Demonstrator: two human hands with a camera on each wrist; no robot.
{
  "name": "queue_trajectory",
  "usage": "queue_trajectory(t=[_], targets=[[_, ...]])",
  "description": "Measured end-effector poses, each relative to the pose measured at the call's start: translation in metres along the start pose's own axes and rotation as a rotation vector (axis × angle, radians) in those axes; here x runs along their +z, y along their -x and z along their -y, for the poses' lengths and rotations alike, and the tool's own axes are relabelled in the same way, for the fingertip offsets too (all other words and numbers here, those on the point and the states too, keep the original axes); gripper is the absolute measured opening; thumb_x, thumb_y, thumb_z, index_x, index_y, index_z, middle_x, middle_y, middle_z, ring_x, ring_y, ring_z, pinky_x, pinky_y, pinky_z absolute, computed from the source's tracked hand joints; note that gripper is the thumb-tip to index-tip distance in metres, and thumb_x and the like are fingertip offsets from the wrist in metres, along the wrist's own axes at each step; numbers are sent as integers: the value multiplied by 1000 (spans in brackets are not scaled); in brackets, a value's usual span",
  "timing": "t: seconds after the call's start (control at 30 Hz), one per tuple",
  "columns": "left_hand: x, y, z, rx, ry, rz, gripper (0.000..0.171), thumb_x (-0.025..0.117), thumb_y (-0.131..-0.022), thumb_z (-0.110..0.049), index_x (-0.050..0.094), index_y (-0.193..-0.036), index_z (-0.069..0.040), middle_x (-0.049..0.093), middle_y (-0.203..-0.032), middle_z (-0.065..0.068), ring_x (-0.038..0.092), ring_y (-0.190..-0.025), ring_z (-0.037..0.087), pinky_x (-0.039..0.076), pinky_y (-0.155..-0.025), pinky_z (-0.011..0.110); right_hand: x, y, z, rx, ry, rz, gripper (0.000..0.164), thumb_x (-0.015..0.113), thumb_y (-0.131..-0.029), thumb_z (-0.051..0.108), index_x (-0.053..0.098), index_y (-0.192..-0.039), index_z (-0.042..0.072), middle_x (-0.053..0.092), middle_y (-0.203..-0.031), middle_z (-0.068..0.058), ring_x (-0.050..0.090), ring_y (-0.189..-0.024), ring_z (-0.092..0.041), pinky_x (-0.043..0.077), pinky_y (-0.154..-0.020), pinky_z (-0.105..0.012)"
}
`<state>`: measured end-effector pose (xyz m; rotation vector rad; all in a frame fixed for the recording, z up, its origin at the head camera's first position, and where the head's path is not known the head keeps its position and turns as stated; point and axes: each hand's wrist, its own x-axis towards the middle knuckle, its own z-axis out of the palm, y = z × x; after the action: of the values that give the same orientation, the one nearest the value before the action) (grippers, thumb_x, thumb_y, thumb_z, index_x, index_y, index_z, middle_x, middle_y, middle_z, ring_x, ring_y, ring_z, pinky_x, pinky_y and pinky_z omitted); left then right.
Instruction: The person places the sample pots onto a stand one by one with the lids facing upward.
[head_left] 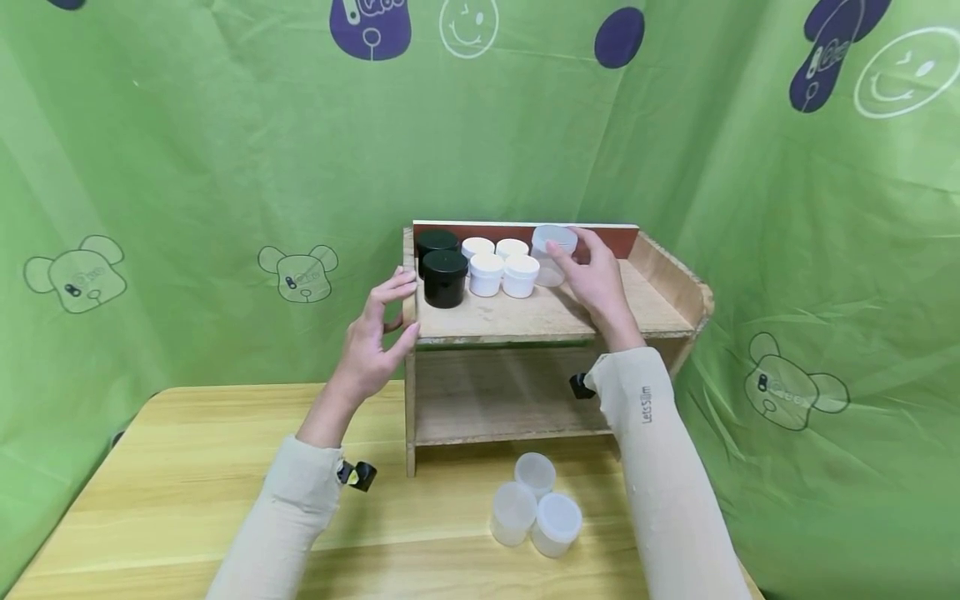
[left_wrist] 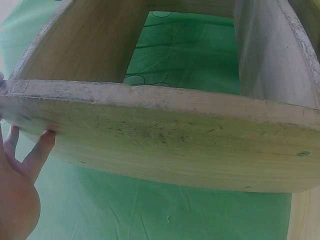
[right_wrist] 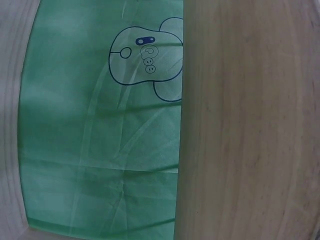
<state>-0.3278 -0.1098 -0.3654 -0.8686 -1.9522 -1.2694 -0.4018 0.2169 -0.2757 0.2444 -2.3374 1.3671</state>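
Note:
My right hand (head_left: 597, 283) holds a translucent lidded jar (head_left: 551, 271) at the back of the wooden shelf's top board (head_left: 510, 321), thumb in front and fingers round its right side. Just left of that jar stand several small white jars (head_left: 486, 275) in two rows. Two larger black jars (head_left: 445, 279) stand one behind the other at the board's left end. My left hand (head_left: 367, 350) touches the shelf's left side panel (left_wrist: 165, 140) with spread fingertips. The right wrist view shows neither the right hand nor the jar.
On the table (head_left: 225, 467), in front of the shelf, three translucent jars (head_left: 513, 508) stand close together. The shelf has a lower board (head_left: 502, 400) and a raised right side panel (head_left: 675, 287). A green printed curtain (head_left: 225, 167) hangs behind and on both sides.

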Motion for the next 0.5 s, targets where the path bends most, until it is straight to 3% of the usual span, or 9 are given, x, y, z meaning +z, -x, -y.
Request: queue_trajectory(t=[0.23, 0.5], targets=[[-1, 0, -1, 3, -5, -1, 55, 63, -96, -14, 44, -148, -16, 40, -165, 1, 29, -158, 19, 55, -108, 52, -2, 1, 2, 2, 33, -6, 79, 67, -97, 50, 37, -161, 13, 50, -155, -17, 51, -135, -32, 42, -121, -47], [0, 0, 0, 0, -9, 4, 55, 63, -96, -14, 43, -148, -16, 39, -166, -1, 29, -158, 19, 55, -109, 52, -3, 1, 2, -83, 7, -126, 65, 66, -100, 41, 47, -154, 11, 56, -142, -18, 56, -125, -30, 49, -113, -41]])
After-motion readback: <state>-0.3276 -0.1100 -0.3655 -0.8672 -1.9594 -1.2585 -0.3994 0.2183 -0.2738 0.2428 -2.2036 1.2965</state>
